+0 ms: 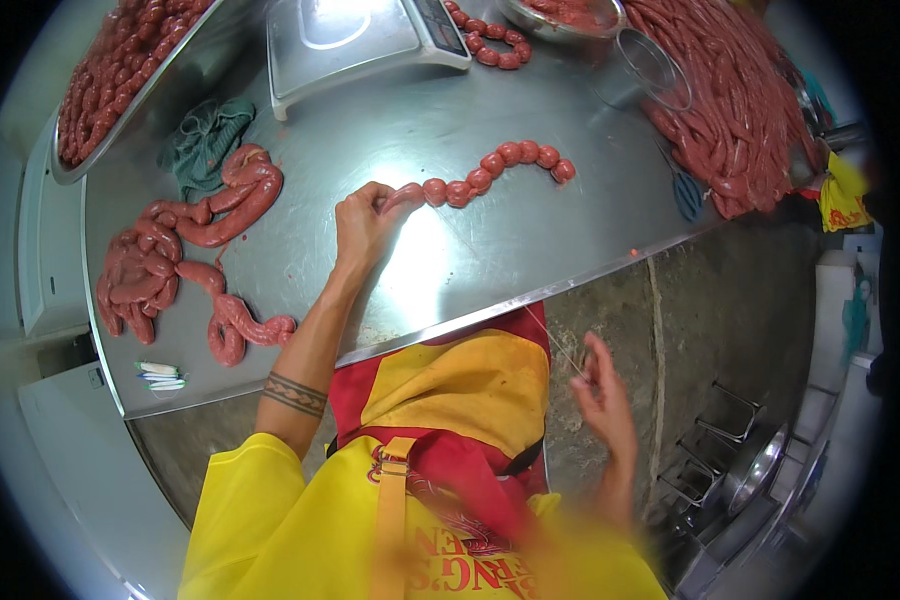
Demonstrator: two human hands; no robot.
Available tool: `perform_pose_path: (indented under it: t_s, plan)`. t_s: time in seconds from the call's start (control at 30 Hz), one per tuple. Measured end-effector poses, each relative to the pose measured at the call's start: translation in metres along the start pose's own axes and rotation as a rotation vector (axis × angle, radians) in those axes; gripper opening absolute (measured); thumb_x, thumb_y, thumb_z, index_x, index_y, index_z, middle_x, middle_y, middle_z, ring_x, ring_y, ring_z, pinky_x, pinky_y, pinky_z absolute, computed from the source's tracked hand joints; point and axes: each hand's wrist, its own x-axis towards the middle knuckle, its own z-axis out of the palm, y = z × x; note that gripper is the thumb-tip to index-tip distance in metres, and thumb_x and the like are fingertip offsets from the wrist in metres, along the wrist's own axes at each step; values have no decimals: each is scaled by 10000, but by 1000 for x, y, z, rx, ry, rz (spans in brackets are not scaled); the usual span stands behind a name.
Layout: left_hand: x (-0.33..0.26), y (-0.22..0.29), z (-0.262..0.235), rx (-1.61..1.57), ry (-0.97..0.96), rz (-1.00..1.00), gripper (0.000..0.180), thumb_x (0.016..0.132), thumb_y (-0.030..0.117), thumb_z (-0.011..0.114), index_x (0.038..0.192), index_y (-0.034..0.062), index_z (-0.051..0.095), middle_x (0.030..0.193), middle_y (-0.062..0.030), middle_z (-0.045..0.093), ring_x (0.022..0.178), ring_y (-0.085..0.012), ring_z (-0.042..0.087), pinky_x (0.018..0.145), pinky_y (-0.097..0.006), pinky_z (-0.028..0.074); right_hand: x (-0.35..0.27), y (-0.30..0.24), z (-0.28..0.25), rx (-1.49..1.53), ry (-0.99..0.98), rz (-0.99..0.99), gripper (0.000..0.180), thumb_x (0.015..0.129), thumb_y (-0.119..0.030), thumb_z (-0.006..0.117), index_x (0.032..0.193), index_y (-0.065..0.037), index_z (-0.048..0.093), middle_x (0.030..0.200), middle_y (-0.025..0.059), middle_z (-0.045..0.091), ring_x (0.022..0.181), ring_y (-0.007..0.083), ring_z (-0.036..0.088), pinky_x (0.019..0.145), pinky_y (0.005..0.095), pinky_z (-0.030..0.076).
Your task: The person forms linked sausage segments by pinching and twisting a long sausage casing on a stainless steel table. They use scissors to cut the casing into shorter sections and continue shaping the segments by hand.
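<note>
My left hand rests on the steel table and pinches the near end of a short chain of round red sausage links that curves away to the right. My right hand is off the table edge, held up over the floor, its fingers pinched on a thin string that runs up toward the table edge. A long unlinked red sausage coil lies in loops to the left of my left hand.
A digital scale stands at the back. A tray of tied links sits far left, beside a green cloth. A large heap of sausage, a metal bowl and a clear cup are at the right. Small white sticks lie near the table's front left edge.
</note>
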Motion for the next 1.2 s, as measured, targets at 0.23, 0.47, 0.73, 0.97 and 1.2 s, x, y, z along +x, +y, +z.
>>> perform_pose_path:
  t_s: [0.23, 0.47, 0.73, 0.97, 1.2]
  plan:
    - [-4, -6, 4, 62, 54, 54, 252, 892, 204, 780, 978, -31, 743, 782, -144, 724, 698, -204, 669, 678, -357, 537, -112, 92, -150, -810, 221, 20, 270, 887, 108, 587, 1040, -54, 739, 918, 88, 755, 913, 272, 717, 1035, 385, 503]
    - [3, -19, 1, 153, 138, 229, 280, 928, 255, 782, 1056, 7, 750, 881, -228, 753, 820, -363, 750, 768, -428, 563, -128, 104, -162, -329, 158, 253, 177, 976, 29, 571, 1036, -62, 711, 876, 50, 730, 799, 149, 696, 730, 335, 578]
    - [14, -28, -13, 195, 136, 224, 266, 929, 241, 757, 1036, -2, 754, 886, -239, 749, 824, -390, 746, 774, -450, 561, -115, 249, -117, 1464, 222, 293, 421, 945, 116, 506, 1154, -156, 750, 1060, 98, 715, 746, 271, 668, 654, 361, 562]
    - [-24, -32, -21, 30, 96, 115, 298, 896, 146, 789, 1139, -3, 703, 826, -170, 738, 754, -251, 721, 724, -380, 560, 196, 57, -179, 927, 401, 223, 356, 892, -268, 835, 1168, -116, 668, 718, -20, 532, 544, 32, 393, 391, 242, 238]
    - [-45, -27, -11, -77, 172, 144, 481, 947, 149, 767, 1365, 39, 555, 690, -83, 658, 640, -145, 599, 633, -340, 506, 294, -205, 117, -1120, 28, -213, 241, 887, -311, 757, 1022, -118, 810, 1043, 104, 799, 967, 290, 785, 812, 426, 611]
